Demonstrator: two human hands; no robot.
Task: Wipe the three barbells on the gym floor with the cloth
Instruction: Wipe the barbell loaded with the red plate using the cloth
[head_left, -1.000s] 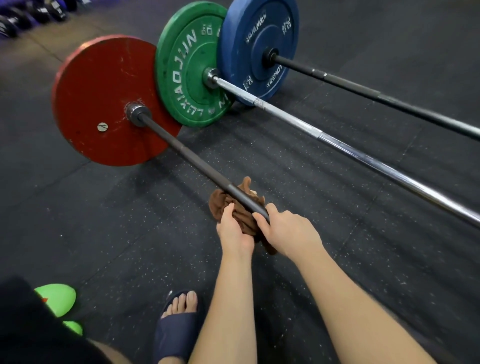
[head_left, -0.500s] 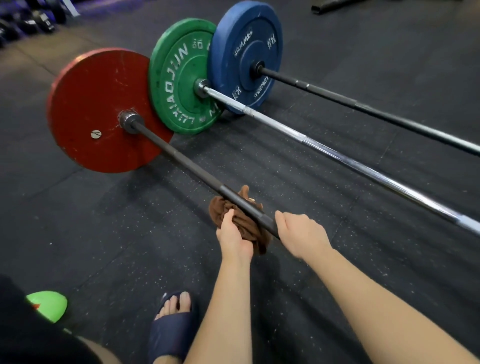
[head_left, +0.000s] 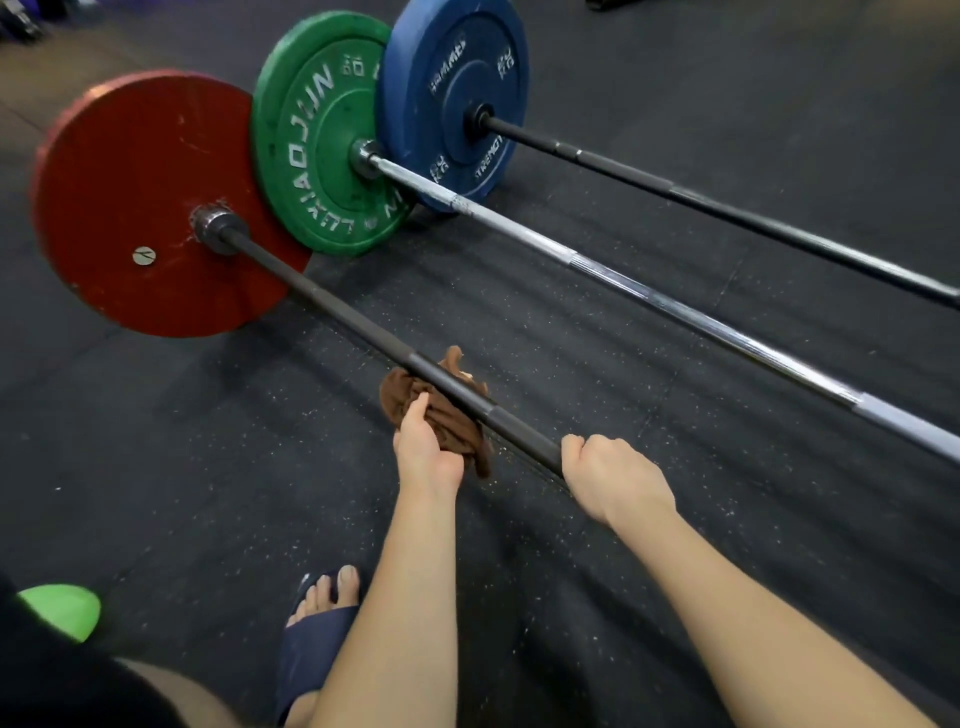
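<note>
Head view, hands (head_left: 428, 451) (head_left: 615, 480) grip cloth (head_left: 453, 429), barbell (head_left: 332, 310)

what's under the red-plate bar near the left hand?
A brown cloth passes beneath the bar; the left hand grips its near side. The bar covers the cloth's middle, so contact underneath cannot be seen.

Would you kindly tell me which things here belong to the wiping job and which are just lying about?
Job: cloth, red-plate barbell, green-plate barbell, blue-plate barbell, left hand, right hand.
Lying about: green object.
</note>
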